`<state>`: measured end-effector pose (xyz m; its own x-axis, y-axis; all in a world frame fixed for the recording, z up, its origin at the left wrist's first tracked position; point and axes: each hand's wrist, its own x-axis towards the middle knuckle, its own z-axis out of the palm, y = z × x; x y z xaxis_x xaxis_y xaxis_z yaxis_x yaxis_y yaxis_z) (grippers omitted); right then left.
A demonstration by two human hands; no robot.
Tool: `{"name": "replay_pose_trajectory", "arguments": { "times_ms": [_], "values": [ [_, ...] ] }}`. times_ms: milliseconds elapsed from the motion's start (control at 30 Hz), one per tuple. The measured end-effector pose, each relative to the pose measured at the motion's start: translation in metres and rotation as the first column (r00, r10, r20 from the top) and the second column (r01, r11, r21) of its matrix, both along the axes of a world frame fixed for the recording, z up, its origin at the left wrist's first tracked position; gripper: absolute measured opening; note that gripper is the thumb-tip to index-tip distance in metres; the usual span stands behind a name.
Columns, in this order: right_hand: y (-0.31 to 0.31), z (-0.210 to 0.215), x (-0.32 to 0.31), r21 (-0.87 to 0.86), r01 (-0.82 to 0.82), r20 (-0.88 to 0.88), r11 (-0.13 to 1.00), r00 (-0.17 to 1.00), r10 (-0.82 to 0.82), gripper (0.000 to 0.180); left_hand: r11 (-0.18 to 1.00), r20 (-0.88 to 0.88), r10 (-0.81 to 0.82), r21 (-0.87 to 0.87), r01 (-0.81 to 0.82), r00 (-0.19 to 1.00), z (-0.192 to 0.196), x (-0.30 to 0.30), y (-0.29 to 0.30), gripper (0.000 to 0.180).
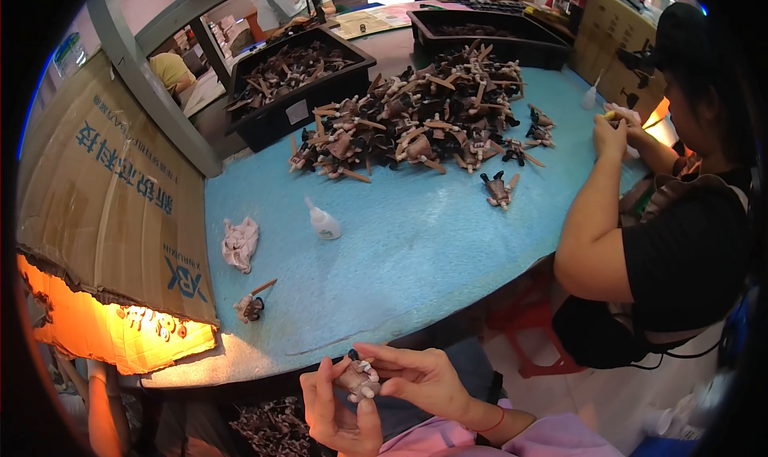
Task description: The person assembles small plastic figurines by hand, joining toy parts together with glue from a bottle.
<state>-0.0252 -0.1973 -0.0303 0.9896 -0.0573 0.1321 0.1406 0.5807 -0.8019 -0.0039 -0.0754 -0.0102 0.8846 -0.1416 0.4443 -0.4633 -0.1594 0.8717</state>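
Left edge: brown cardboard (120, 161) beside a grey metal post (156, 81), orange light (156, 341) glowing below.
Tabletop (384, 273): blue, a crumpled pink cloth (240, 245) lying on it.
Right side: co-worker (680, 253) in black sleeves, red stool (516, 319) low down.
Back right: cardboard box (604, 41).

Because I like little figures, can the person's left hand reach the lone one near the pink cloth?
Probably yes: nothing seems to block the left hand from the lone figure, but that hand is helping hold another figure.

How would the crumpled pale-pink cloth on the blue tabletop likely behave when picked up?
The cloth is probably floppy, given its loose folds. It looks thin, so likely light. If pushed, its bunched shape suggests dragging, not rolling.
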Motion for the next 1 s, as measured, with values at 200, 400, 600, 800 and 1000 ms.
{"name": "replay_pose_trajectory", "arguments": {
  "times_ms": [200, 400, 600, 800, 1000],
  "values": [
    [-0.002, 0.003, 0.001, 0.052, -0.058, -0.042, 0.997, 0.997, 0.061, 0.052, 1.000, -0.002, 0.004, -0.021, -0.004, 1.000, -0.003, 0.000, -0.002, 0.054],
    [-0.011, 0.011, 0.000, 0.034, -0.119, -0.058, 0.992, 0.991, 0.121, 0.052, 0.999, 0.010, -0.017, -0.046, 0.018, 1.000, 0.000, -0.001, -0.005, 0.055],
    [-0.009, 0.005, 0.002, 0.137, -0.080, -0.037, 0.987, 0.996, 0.086, 0.047, 0.999, 0.023, -0.020, -0.030, 0.021, 1.000, -0.005, 0.000, -0.007, 0.055],
    [-0.008, 0.003, 0.000, 0.189, -0.057, -0.055, 0.980, 0.996, 0.068, 0.046, 0.997, 0.029, -0.033, -0.065, 0.035, 0.999, -0.006, 0.000, -0.012, 0.054],
    [-0.010, 0.002, 0.000, 0.214, -0.030, -0.054, 0.976, 0.998, 0.042, 0.045, 0.999, 0.007, -0.003, -0.036, 0.003, 1.000, -0.006, 0.000, -0.016, 0.054]
  ]
}}
